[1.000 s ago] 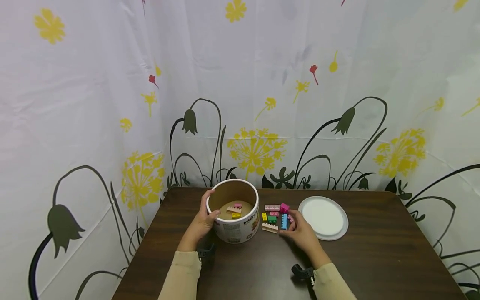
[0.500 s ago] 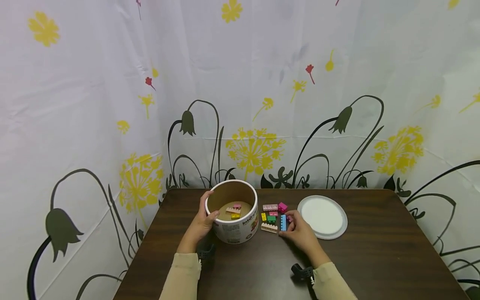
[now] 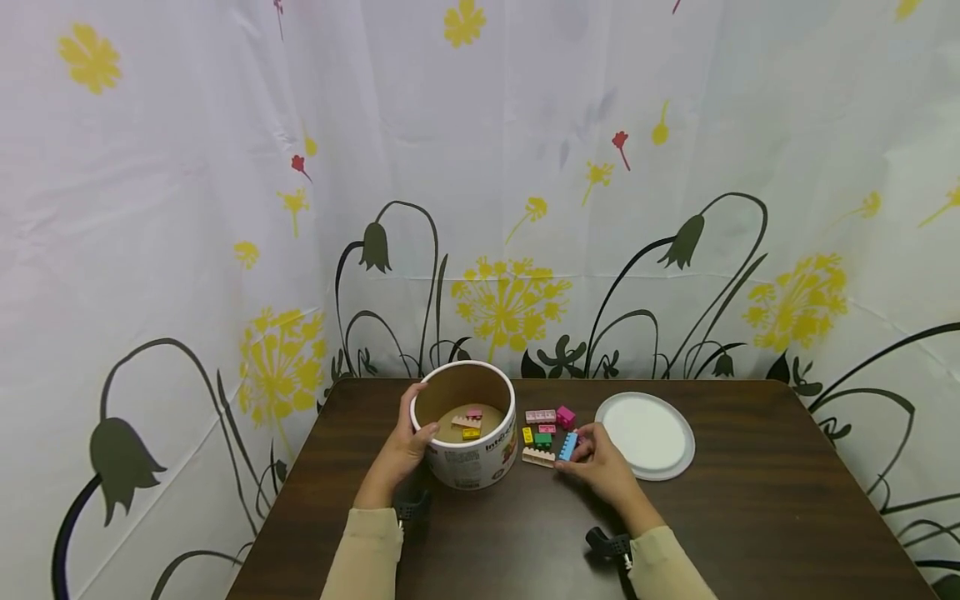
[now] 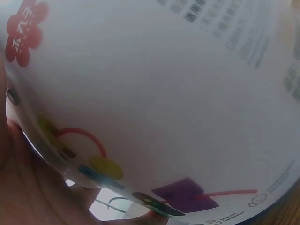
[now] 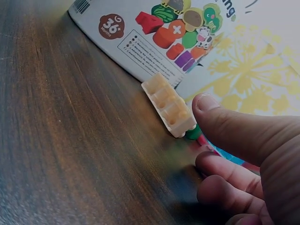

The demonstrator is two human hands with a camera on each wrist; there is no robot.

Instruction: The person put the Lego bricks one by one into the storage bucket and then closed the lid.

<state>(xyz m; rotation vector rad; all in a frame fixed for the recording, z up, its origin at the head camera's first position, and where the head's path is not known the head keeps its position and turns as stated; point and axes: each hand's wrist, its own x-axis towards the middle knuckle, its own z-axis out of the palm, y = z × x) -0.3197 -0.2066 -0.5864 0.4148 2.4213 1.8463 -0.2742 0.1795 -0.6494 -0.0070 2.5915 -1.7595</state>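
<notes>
The left hand [image 3: 402, 445] grips the tub [image 3: 471, 463] at nine o'clock, and the right hand [image 3: 602, 468] pinches the blue brick [image 3: 567, 447], near the green brick [image 3: 542, 440] and at about three o'clock from the tub.

White curtain [image 3: 480, 167] with yellow flower prints, dark wood-grain table [image 3: 750, 517]

White curtain [image 3: 480, 125], probably fabric, creased, fills background; printed yellow blossoms [image 3: 462, 21], small red flowers [image 3: 619, 139], dark drooping bell flowers [image 3: 376, 244]. Dark wood-grain table [image 3: 750, 517] in front, rounded far corners, pale glare [image 3: 517, 550] low centre.
</notes>
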